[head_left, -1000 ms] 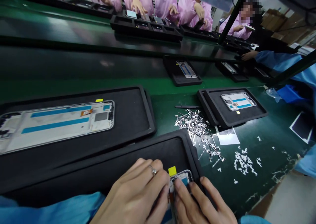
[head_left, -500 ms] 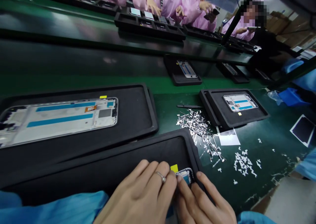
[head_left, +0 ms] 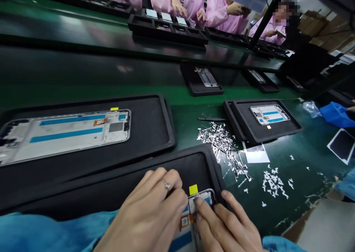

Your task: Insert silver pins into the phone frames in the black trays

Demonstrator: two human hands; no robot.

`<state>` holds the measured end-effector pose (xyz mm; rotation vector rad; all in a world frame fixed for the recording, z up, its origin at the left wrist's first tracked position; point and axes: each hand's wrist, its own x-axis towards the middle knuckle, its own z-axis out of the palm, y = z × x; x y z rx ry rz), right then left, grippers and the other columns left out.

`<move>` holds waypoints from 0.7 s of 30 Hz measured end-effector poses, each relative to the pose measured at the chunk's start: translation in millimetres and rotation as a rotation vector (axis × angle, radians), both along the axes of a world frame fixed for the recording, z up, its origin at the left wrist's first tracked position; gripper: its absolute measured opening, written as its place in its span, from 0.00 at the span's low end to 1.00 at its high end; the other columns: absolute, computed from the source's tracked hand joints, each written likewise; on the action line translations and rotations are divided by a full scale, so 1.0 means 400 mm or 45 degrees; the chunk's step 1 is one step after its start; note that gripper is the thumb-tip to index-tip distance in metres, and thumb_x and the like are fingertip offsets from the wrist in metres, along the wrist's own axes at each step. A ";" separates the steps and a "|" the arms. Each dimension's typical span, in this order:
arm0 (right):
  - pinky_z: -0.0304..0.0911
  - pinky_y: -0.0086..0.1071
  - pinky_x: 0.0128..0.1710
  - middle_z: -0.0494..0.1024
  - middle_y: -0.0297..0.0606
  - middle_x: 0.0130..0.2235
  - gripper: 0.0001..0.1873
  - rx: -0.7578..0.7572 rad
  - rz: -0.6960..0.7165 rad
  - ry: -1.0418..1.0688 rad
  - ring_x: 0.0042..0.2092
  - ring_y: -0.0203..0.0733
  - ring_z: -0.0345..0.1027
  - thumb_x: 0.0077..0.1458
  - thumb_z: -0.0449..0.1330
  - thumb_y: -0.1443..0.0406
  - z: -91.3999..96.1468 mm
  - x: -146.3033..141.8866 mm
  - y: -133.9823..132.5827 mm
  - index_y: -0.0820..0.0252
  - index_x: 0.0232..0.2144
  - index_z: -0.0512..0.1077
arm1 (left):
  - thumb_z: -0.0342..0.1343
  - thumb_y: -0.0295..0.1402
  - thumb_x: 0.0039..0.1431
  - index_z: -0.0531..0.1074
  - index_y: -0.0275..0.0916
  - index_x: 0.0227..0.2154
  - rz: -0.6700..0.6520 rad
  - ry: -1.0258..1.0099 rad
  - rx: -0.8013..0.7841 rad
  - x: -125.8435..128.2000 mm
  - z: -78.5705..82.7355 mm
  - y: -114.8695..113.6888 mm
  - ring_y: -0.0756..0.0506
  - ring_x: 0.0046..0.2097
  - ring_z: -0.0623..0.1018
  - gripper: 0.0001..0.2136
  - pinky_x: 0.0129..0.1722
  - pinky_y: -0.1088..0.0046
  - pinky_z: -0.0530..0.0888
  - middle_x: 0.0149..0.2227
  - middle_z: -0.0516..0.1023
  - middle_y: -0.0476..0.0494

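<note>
A phone frame (head_left: 209, 195) with blue strips, an orange flex cable (head_left: 185, 221) and a yellow tab (head_left: 193, 189) lies in the nearest black tray (head_left: 207, 163). My left hand (head_left: 149, 211), a ring on one finger, is closed over the frame beside the flex cable. Its fingers are bent together, and their tips and anything between them are hidden. My right hand (head_left: 226, 226) rests on the frame's upper end with its fingers apart. One fingertip presses on the frame, while another reaches the tray's right rim. Both hands cover much of the frame.
Another phone frame (head_left: 66, 133) lies in a tray on the left; a smaller-looking one (head_left: 269, 114) sits in stacked trays on the right. Tweezers (head_left: 211, 119), loose metal strips (head_left: 222, 141) and small white pieces (head_left: 274, 181) lie on the green bench (head_left: 191, 122). People in pink work across it.
My left hand has moved left and slightly up, uncovering the flex cable and more of the frame. My right hand's pressing fingertip has shifted slightly left.
</note>
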<state>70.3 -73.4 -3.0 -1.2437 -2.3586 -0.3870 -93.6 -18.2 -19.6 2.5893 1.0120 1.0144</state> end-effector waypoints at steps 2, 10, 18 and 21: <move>0.55 0.29 0.53 0.76 0.30 0.35 0.20 0.023 0.006 -0.017 0.31 0.29 0.68 0.60 0.44 0.73 0.000 0.001 0.000 0.59 0.25 0.72 | 0.41 0.23 0.54 0.65 0.39 0.30 -0.032 -0.008 -0.048 -0.004 0.001 0.007 0.50 0.35 0.69 0.09 0.42 0.74 0.64 0.31 0.69 0.51; 0.43 0.37 0.58 0.73 0.26 0.43 0.20 -0.042 -0.023 -0.089 0.34 0.30 0.65 0.62 0.43 0.69 -0.038 0.006 -0.014 0.55 0.29 0.73 | 0.42 0.28 0.55 0.65 0.42 0.26 -0.036 -0.015 -0.202 -0.016 -0.005 0.005 0.49 0.30 0.65 0.08 0.38 0.71 0.60 0.29 0.68 0.53; 0.45 0.40 0.57 0.74 0.28 0.40 0.16 -0.004 -0.004 -0.163 0.31 0.30 0.65 0.60 0.46 0.70 -0.039 0.002 -0.013 0.56 0.30 0.72 | 0.38 0.25 0.57 0.63 0.42 0.25 -0.009 -0.057 -0.292 -0.030 -0.006 0.004 0.51 0.32 0.66 0.12 0.46 0.76 0.55 0.27 0.67 0.55; 0.48 0.41 0.56 0.75 0.27 0.37 0.14 0.098 -0.077 -0.110 0.28 0.30 0.65 0.59 0.47 0.70 -0.044 -0.017 -0.008 0.56 0.28 0.71 | 0.35 0.25 0.59 0.65 0.42 0.25 0.076 -0.008 -0.276 -0.028 -0.022 -0.007 0.50 0.36 0.68 0.15 0.50 0.75 0.52 0.30 0.70 0.54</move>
